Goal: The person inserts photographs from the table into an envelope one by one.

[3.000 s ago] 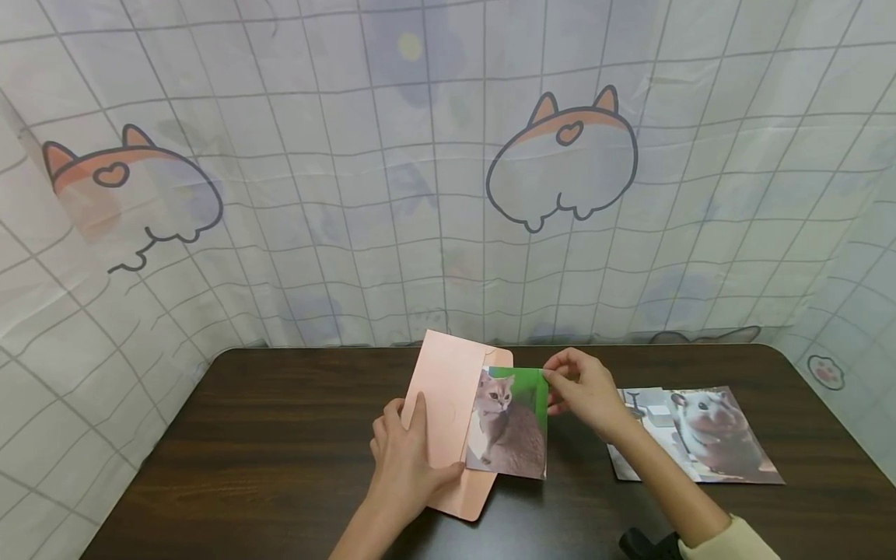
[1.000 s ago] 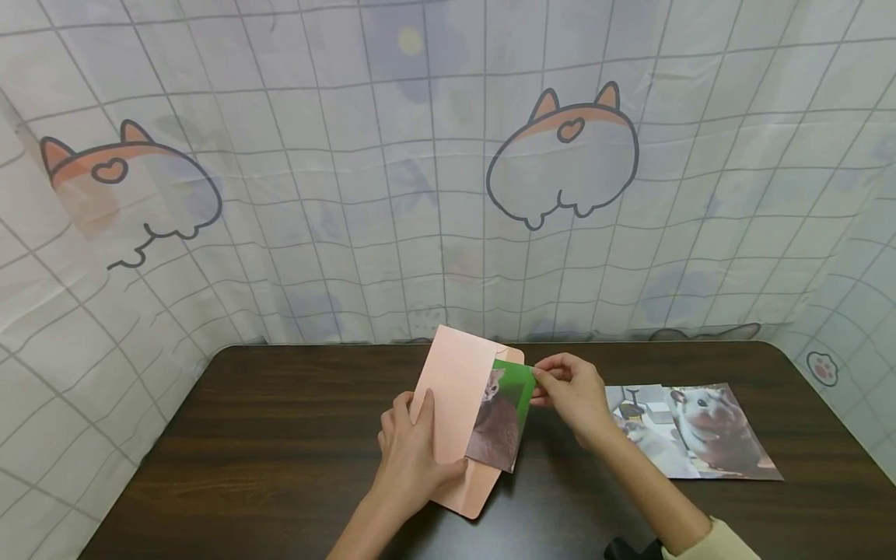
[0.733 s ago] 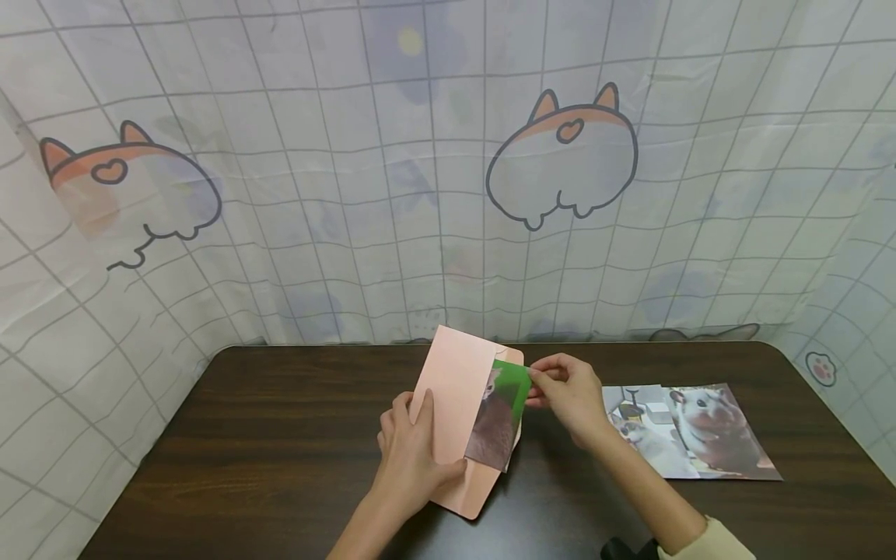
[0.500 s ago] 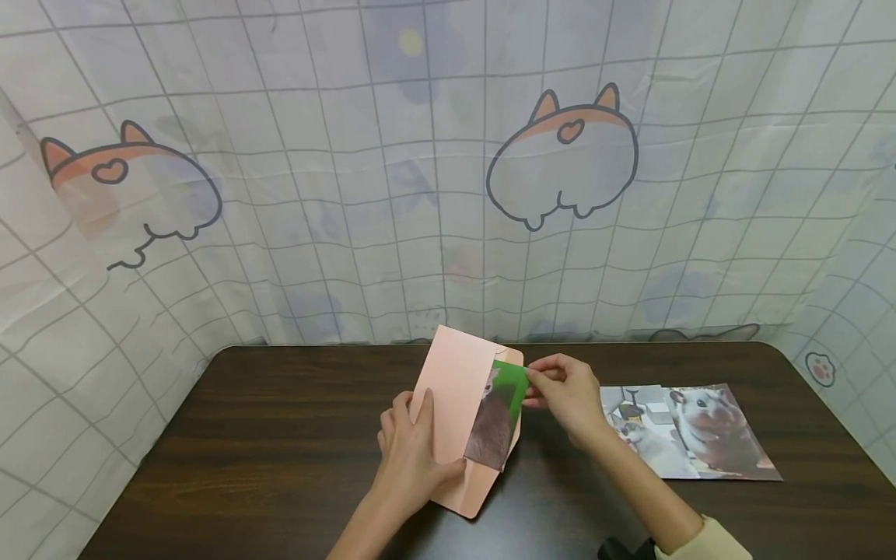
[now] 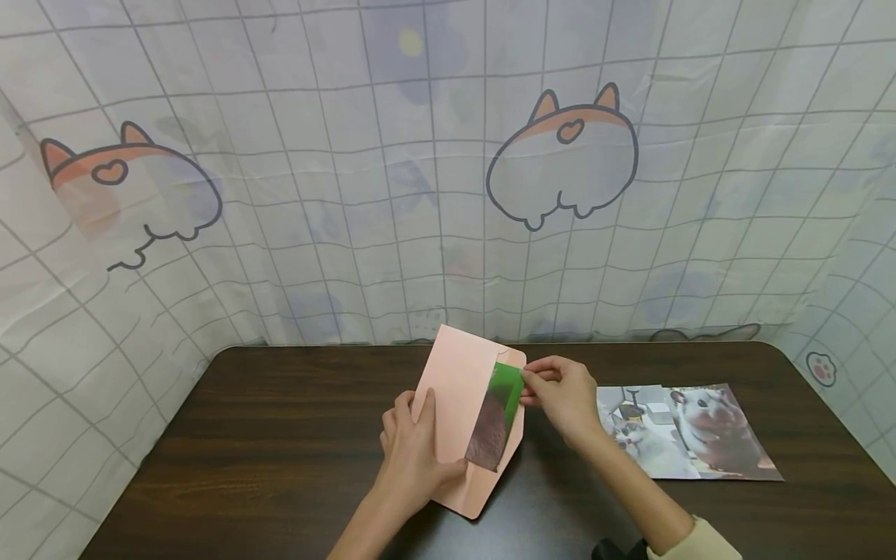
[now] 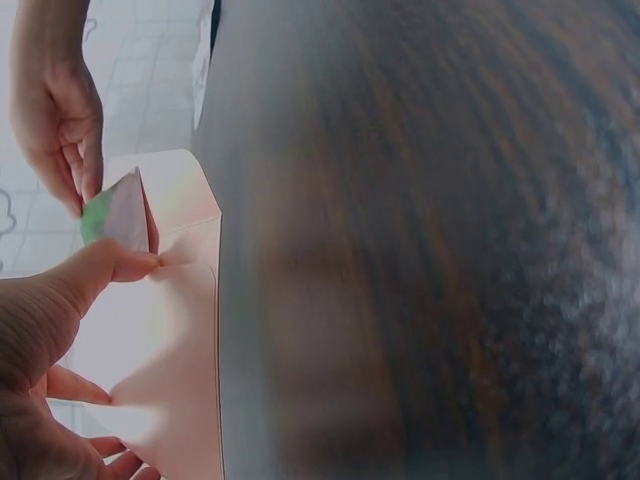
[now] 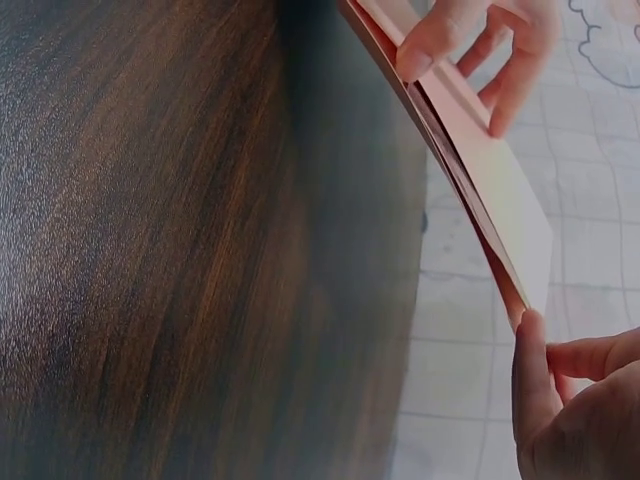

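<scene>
My left hand grips a pink envelope, tilted above the table, its thumb at the lower edge of the opening. A photo of a cat on green sticks partly out of the envelope's right side; the cat's head is hidden inside. With thumb and fingers my right hand pinches the photo's upper right corner. In the left wrist view the photo stands in the envelope's mouth, beside the unfolded flap. From the right wrist view, the envelope appears nearly edge-on.
Two overlapping photos lie on the dark wooden table to the right: a hamster photo and a paler animal photo. Behind the table hangs a white gridded curtain with cartoon animals. A black object sits by the right sleeve.
The cat photo has slid leftward, deeper into the envelope, the right hand moving left with it. The left hand and envelope shifted slightly right from their place three seconds ago.
</scene>
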`<control>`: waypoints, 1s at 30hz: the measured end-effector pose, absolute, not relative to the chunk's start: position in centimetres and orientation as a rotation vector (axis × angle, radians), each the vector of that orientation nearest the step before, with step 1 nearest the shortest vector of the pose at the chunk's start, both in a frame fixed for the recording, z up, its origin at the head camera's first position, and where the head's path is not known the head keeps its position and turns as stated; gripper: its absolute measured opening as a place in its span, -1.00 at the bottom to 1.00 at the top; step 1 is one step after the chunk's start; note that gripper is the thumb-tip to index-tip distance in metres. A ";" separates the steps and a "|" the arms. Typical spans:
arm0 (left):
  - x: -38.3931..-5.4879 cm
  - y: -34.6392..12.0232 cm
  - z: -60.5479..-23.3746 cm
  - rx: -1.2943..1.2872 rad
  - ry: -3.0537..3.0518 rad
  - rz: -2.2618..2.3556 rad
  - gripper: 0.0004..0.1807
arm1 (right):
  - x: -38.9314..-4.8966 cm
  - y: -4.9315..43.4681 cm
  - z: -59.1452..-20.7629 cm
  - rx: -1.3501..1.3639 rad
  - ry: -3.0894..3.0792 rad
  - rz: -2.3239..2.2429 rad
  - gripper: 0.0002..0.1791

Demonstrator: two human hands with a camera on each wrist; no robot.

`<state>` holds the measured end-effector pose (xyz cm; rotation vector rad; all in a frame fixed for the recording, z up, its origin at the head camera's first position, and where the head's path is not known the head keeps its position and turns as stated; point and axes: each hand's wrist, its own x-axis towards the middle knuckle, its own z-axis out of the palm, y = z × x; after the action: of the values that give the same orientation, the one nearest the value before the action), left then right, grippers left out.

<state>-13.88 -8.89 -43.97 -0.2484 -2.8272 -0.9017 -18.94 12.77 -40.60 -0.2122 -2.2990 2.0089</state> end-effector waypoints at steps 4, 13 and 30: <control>-13.8 -8.8 -43.9 -0.246 -2.834 -0.931 0.16 | -18.9 12.7 -40.7 -0.207 -2.308 1.984 -0.84; -13.7 -8.7 -43.6 -0.243 -2.832 -0.968 0.16 | -18.8 12.4 -40.7 -0.201 -2.320 1.911 -0.85; -13.5 -8.3 -43.7 -0.203 -2.826 -1.001 0.15 | -19.0 11.9 -41.3 -0.162 -2.349 1.779 -0.89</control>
<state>-13.54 -8.28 -43.73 -0.2033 -2.8262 -1.0014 -19.01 11.91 -41.27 -0.1621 -2.3494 1.7792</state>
